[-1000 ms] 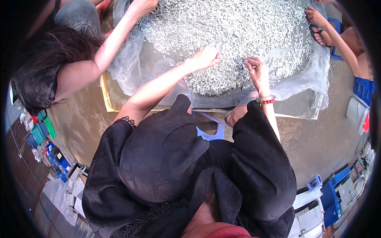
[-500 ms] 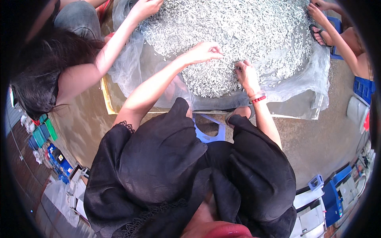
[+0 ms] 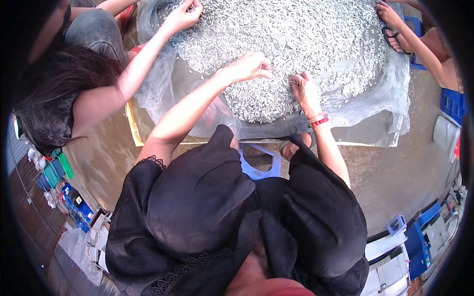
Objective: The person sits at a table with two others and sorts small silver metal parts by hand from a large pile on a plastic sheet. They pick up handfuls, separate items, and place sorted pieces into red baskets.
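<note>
A wide, thick layer of small silvery pieces (image 3: 261, 101), which look like tiny fish, is spread over a sheet of translucent netting (image 3: 168, 103). Just above the layer hangs my left hand (image 3: 249, 66), its fingers curled in; what they hold, if anything, is hidden. My right hand (image 3: 307, 93), with a red bead bracelet (image 3: 320, 122) at its wrist, is a short way to the right. Its thumb and fingertips are pinched on a small silvery fish (image 3: 295, 81), just over the near part of the pile.
At the left a person's hand (image 3: 183, 17) reaches over the pile's edge; another person's hand (image 3: 388, 15) is at the far right. A blue plastic stool (image 3: 256, 173) stands below me. Blue crates (image 3: 453, 106) and white boxes (image 3: 385, 274) lie on the right.
My left hand has drawn slightly left and its fingers have curled in more. My right hand has lifted a little from the pile, showing a small fish in its fingertips.
</note>
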Action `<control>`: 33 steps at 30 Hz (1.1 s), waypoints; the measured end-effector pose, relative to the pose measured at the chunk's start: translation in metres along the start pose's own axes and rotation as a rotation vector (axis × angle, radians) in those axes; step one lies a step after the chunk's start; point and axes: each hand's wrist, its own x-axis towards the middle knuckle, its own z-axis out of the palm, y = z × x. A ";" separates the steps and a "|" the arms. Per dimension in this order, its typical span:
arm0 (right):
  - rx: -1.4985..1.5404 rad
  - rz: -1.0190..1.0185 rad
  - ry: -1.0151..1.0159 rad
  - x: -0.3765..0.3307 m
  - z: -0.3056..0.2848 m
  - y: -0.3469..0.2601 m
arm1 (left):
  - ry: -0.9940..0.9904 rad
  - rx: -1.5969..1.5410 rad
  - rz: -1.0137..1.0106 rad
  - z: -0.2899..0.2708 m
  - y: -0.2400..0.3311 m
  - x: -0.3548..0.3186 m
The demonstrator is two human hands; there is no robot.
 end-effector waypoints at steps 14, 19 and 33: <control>0.937 0.410 0.209 -0.009 -0.044 0.013 | 0.081 0.198 -0.050 0.032 0.008 0.006; 1.013 0.414 0.262 -0.008 -0.064 0.039 | 0.118 0.283 0.021 0.056 -0.008 0.002; 0.995 0.507 -0.006 -0.010 -0.025 0.050 | -0.202 -0.961 -0.089 -0.003 0.018 -0.001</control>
